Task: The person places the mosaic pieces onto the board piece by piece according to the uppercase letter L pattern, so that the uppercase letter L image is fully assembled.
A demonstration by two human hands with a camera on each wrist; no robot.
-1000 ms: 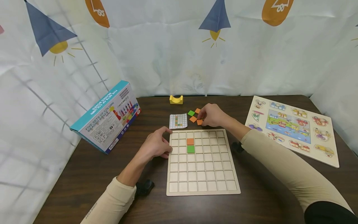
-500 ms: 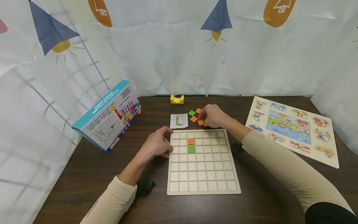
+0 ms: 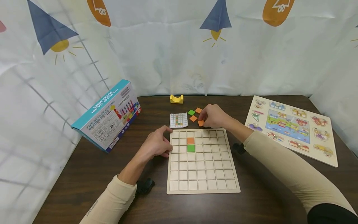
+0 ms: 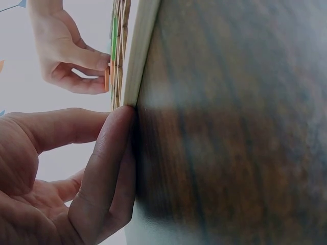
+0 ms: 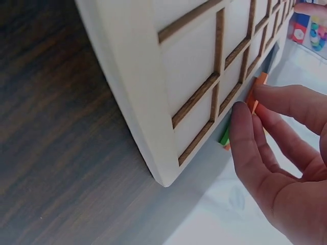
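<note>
A square wooden grid board [image 3: 203,193] lies flat on the dark table, with an orange tile [image 3: 190,141] and a green tile [image 3: 191,148] set in two of its cells. My left hand [image 3: 156,143] rests its fingertips against the board's left edge, near the far corner. Beyond the far edge, my right hand [image 3: 213,116] pinches another orange tile [image 3: 201,123], seen edge-on between thumb and finger in the right wrist view. Beside it lie a loose green tile [image 3: 191,112] and two orange tiles, one nearer [image 3: 193,118]. A small printed grid card [image 3: 178,120] lies behind the board.
A blue and white box [image 3: 109,116] stands at the left. At the right lies a wooden picture puzzle board [image 3: 291,127], close to my right forearm. A yellow block with a curved notch [image 3: 176,99] sits at the table's back edge, before a patterned curtain.
My right hand has shifted very slightly right, the pinched orange tile moving a little away from the other loose tiles. My left hand stays at the board's edge.
</note>
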